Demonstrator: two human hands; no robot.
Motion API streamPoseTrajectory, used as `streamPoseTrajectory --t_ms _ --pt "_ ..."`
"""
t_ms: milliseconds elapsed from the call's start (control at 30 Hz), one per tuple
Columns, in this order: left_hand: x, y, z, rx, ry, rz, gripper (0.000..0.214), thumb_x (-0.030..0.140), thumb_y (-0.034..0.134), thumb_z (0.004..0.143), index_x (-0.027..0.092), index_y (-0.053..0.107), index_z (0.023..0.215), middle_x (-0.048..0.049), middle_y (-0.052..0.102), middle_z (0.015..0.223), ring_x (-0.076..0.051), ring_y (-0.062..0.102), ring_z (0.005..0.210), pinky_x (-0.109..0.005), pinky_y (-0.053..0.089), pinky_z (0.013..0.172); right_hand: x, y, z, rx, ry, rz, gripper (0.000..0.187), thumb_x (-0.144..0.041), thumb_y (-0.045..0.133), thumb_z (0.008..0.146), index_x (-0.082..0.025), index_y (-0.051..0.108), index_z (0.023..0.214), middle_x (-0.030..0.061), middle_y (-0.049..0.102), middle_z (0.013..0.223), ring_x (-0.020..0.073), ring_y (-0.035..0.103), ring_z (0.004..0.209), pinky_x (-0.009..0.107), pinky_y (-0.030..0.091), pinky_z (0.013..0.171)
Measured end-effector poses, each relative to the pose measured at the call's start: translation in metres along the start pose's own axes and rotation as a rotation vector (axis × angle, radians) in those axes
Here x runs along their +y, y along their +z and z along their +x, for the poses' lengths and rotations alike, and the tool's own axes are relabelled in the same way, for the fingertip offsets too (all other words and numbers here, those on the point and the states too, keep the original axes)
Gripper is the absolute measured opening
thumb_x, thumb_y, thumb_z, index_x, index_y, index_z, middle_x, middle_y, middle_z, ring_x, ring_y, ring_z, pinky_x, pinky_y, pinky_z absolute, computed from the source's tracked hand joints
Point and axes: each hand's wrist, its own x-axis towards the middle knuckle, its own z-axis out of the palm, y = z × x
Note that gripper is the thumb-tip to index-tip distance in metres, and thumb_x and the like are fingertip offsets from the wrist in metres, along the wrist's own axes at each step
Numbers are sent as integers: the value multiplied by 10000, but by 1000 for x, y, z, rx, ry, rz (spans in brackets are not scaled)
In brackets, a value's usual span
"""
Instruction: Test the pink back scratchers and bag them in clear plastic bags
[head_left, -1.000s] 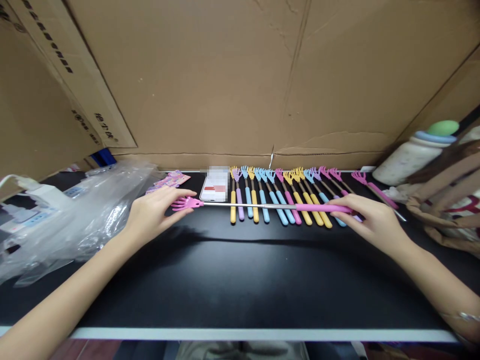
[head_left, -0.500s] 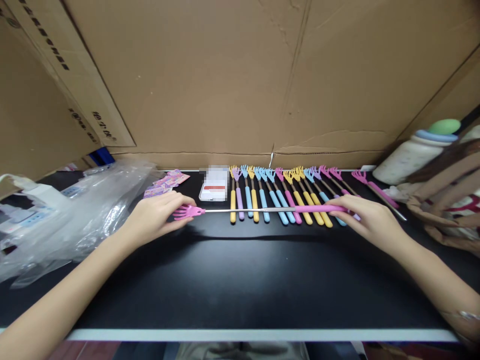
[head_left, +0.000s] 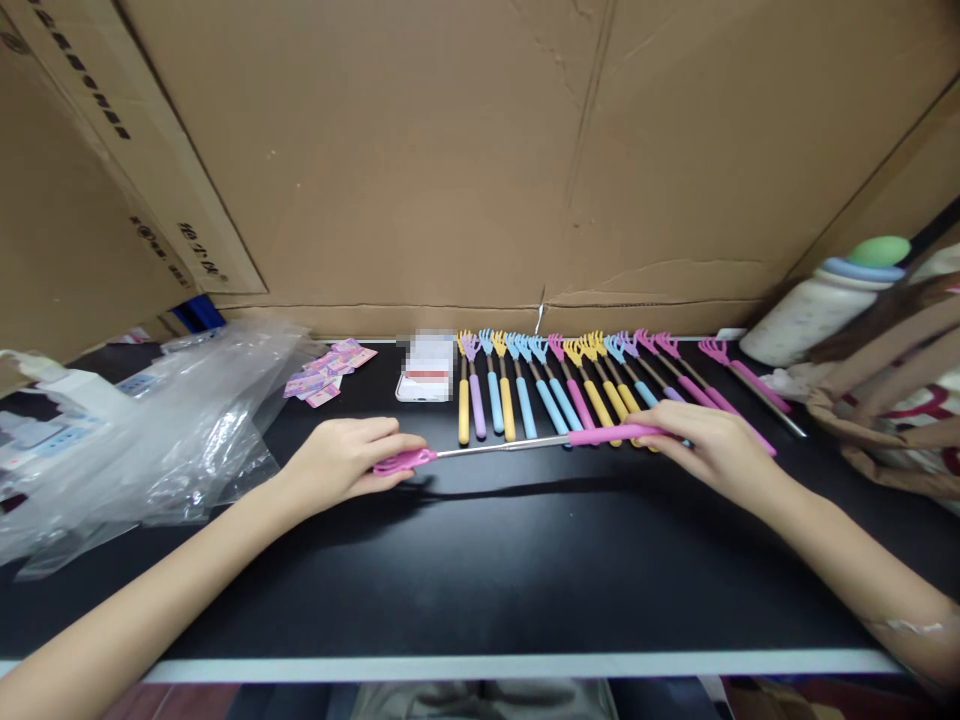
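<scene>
A pink telescopic back scratcher [head_left: 510, 445] is stretched level between my two hands, above the black table. My left hand [head_left: 352, 460] pinches its pink claw head, hiding part of the claw. At the other end my right hand [head_left: 701, 440] is closed on the pink grip. Behind it lies a row of back scratchers [head_left: 544, 385] in yellow, purple, blue and pink, claws pointing to the back. Some of their handles are partly covered by my right hand and the held one. Another pink back scratcher [head_left: 757, 385] lies at the row's right end.
At the left, clear plastic bags [head_left: 202, 420] cover part of a power strip [head_left: 45, 430]. Small pink and purple cards [head_left: 330, 370] and a phone [head_left: 425, 375] lie near the cardboard wall [head_left: 420, 160]. A white bottle [head_left: 817, 310] and a fabric bag [head_left: 885, 400] stand at the right.
The held back scratcher has become shorter and come slightly nearer to me. My left hand has moved right and a little down, my right hand slightly left.
</scene>
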Motion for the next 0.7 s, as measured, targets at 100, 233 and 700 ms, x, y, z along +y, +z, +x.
streamPoseTrajectory --t_ms 100,233,700 --pt "12 3 6 -26 24 -27 299 365 387 940 232 638 1035 12 571 700 -89 553 604 -185 377 547 -12 3 4 10 -43 18 177 -316 521 892 -215 636 981 47 685 861 180 642 758 276 478 668" --pt "21 4 10 -28 6 -63 262 316 416 932 235 621 1075 21 540 700 -84 537 607 -180 381 548 -24 5 9 25 -126 13 173 -283 519 900 -192 623 1004 53 678 829 166 630 720 261 466 650" --pt "25 0 14 87 -39 43 240 313 469 915 264 607 1105 23 548 760 -72 518 588 -188 373 536 -34 14 13 -28 -194 -119 210 -290 463 922 -191 624 1012 49 707 848 163 667 724 259 495 653"
